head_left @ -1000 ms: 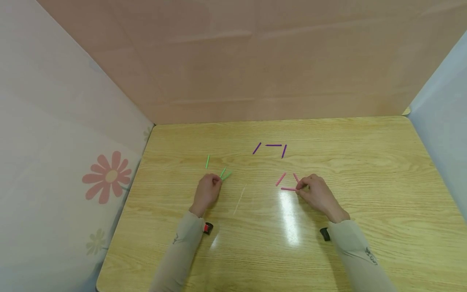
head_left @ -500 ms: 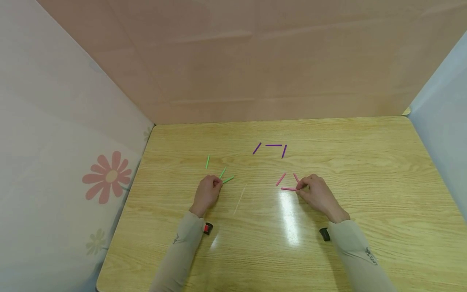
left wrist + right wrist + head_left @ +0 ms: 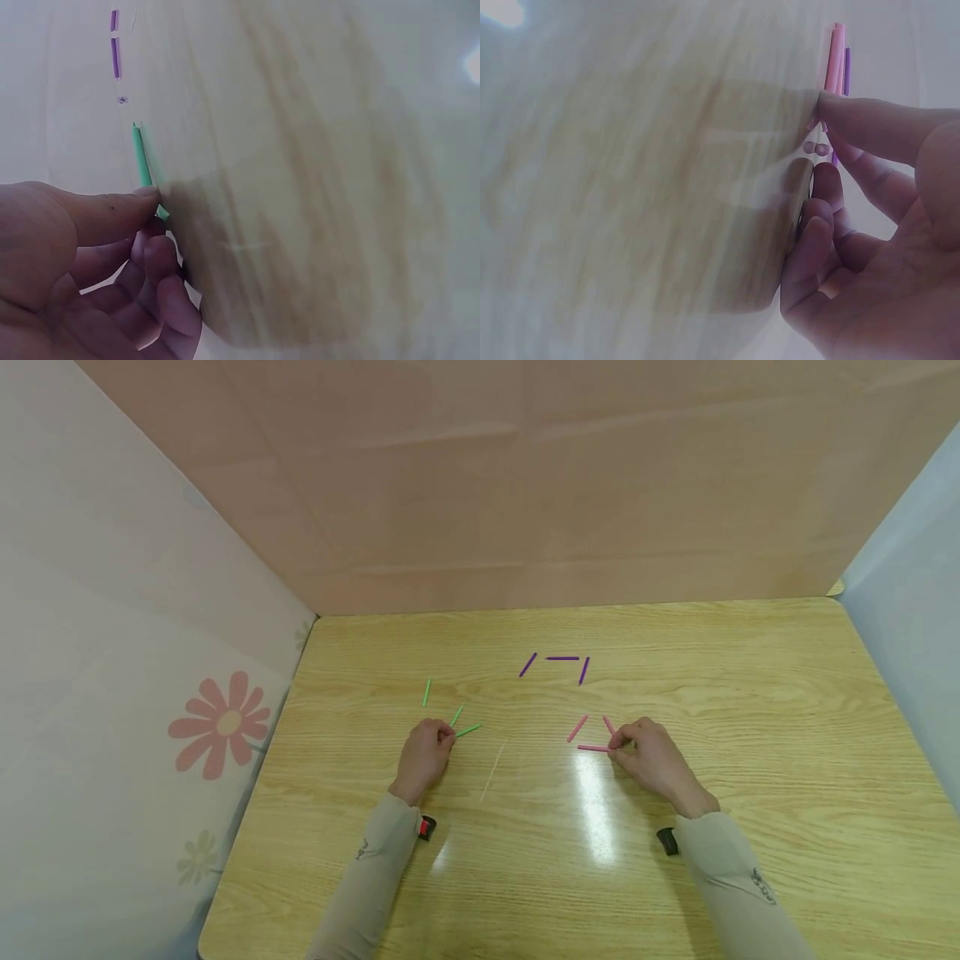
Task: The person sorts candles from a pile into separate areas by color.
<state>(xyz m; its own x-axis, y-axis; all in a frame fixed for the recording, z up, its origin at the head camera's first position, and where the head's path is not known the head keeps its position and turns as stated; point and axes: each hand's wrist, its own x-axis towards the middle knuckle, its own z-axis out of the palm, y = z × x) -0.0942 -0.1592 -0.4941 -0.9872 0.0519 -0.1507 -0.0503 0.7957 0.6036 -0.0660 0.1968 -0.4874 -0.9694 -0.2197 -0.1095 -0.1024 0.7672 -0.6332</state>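
Observation:
With thumb and fingertips, my left hand (image 3: 424,760) pinches the near end of a thin green stick (image 3: 469,730), which points right and slightly away. The left wrist view shows this green stick (image 3: 141,154) low along the tabletop. A second green stick (image 3: 457,715) meets it near my fingertips, making a V, and a third (image 3: 427,692) lies apart, farther back. My right hand (image 3: 654,758) pinches the right end of a pink stick (image 3: 592,747) lying sideways. Another pink stick (image 3: 608,725) slants down to those fingertips; a third (image 3: 577,728) leans at the left.
Three purple sticks lie farther back: one slanted (image 3: 528,665), one level (image 3: 562,658) and one steep (image 3: 584,671). They rest on a wood-grain table (image 3: 750,693), backed by a pinkish-brown panel (image 3: 525,485). A flowered white panel (image 3: 135,610) borders the left side.
The left hand's green stick has swung lower and flatter, its tip moving slightly right and nearer to me, widening the V. My right hand and the pink sticks stay in place.

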